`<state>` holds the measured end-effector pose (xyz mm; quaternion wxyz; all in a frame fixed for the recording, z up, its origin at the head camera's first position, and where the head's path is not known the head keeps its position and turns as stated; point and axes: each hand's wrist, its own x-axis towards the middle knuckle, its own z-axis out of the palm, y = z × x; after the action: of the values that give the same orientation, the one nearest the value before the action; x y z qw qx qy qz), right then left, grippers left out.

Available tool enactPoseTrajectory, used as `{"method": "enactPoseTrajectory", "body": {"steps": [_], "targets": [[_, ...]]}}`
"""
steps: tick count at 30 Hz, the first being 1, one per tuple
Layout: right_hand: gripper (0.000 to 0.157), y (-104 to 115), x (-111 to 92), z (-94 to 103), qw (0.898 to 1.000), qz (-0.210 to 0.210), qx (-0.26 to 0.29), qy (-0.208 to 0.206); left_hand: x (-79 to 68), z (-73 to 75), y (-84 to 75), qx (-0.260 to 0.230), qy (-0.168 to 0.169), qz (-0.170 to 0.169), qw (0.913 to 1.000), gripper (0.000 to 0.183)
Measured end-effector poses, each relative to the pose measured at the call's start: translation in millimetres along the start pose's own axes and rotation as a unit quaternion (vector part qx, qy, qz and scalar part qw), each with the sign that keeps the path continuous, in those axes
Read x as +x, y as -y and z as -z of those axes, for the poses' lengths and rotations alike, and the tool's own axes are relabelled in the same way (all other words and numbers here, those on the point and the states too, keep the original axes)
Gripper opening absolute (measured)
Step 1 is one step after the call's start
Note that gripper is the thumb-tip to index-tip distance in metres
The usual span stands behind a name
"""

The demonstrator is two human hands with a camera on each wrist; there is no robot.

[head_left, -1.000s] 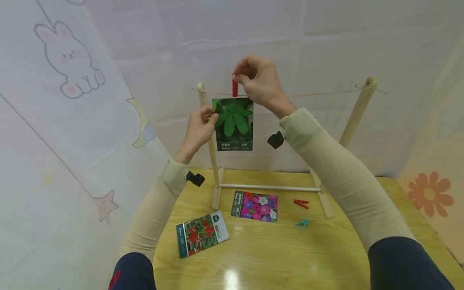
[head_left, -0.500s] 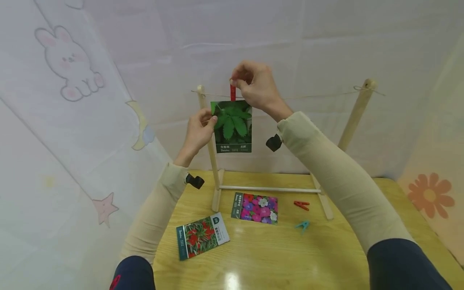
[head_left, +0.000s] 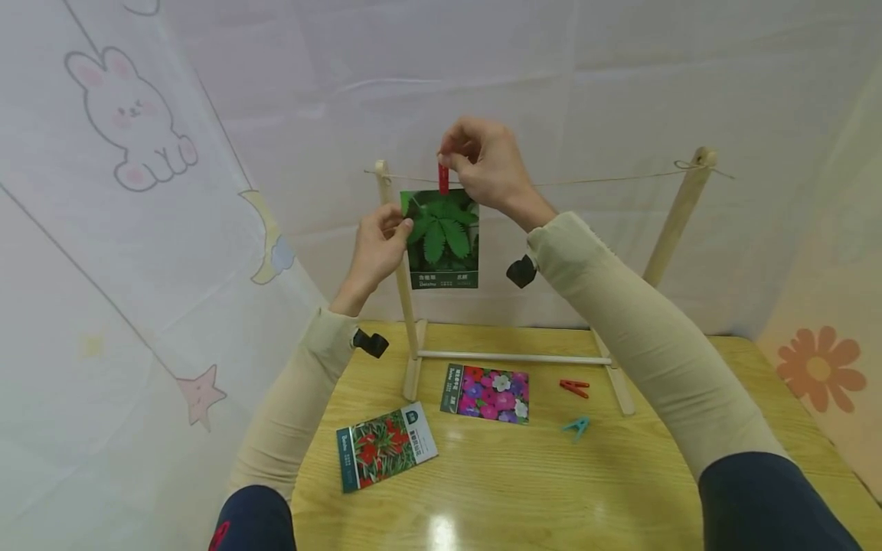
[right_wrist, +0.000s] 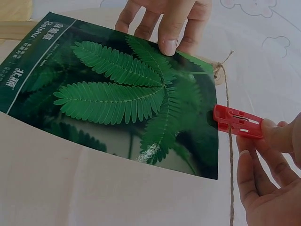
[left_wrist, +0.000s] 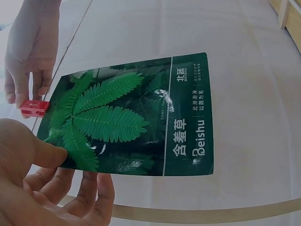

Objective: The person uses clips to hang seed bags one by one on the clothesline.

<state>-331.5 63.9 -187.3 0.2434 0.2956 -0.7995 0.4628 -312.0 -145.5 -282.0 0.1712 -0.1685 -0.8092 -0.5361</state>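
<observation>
Clipping step, I judged remotely: left hand [head_left: 377, 243] pinched packet [head_left: 444, 249], right hand [head_left: 491, 164] pinched red clip [right_wrist: 239, 122] (twine [right_wrist: 231, 188] crossing it); next called for gentle release.

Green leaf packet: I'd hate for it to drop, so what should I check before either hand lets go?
1. Left hand holding the packet by its side: ok.
2. Right hand pinching the red clothespin: ok.
3. Clothespin's tip over the packet's top edge: ok.
4. String crossing at the clothespin: ok.
5. Clothespin biting firmly: cannot tell.
6. Clothespin released: not ok.
</observation>
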Motion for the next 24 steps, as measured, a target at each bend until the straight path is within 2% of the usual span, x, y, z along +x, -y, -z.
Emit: {"method": "enactPoseTrajectory", "body": {"steps": [13,24], "targets": [[0.005,-0.7,-3.6,-2.2,1.0,-0.012,-0.011,0.022,0.0,-1.4,2.5,-0.008,0.004,0.015,0.9998,0.023],[0.003,-0.3,-2.6,-5.1,0.999,-0.006,-0.01,0.03,-1.2,0.0,2.0,-0.011,0.003,0.014,0.9998,0.026]]}}
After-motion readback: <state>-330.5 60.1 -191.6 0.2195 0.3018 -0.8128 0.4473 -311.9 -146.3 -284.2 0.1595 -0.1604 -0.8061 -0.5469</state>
